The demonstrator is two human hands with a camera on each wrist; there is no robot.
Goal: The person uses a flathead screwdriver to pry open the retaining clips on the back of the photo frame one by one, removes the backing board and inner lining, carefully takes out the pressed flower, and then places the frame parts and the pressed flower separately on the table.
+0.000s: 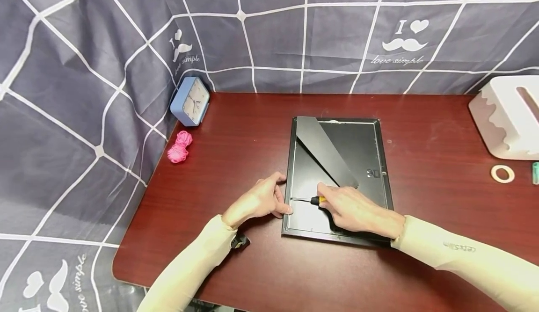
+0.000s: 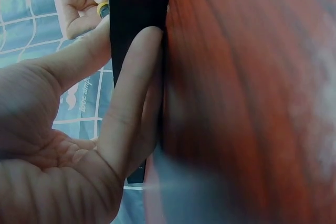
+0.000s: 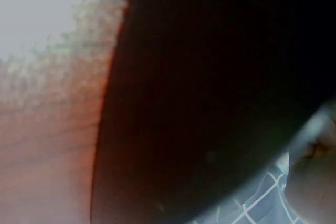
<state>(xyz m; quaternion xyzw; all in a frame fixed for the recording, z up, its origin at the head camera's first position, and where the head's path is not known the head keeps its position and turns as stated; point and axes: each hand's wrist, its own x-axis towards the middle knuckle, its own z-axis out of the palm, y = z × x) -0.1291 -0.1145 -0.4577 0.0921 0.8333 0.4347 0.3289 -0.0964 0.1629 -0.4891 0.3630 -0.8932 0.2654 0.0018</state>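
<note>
A black picture frame [image 1: 311, 235] lies face down on the table, with its grey easel stand [image 1: 326, 153] slanting across the backing board. My left hand [image 1: 261, 197] grips the frame's left edge. In the left wrist view the thumb lies on the upper side and a finger runs along the outer side [image 2: 139, 3]. A screwdriver [image 1: 315, 200] with a black and yellow handle is held in my right hand [image 1: 353, 209], over the lower part of the backing. Its tip points left and meets the frame's left inner edge. The right wrist view is mostly dark and blurred.
At the back left stand a blue alarm clock [image 1: 191, 101] and a pink yarn bundle [image 1: 178, 147]. A white tissue box [image 1: 501, 120], a tape roll [image 1: 502, 174] and a small green item [image 1: 535, 173] lie on the right. Grey checked curtains border the table.
</note>
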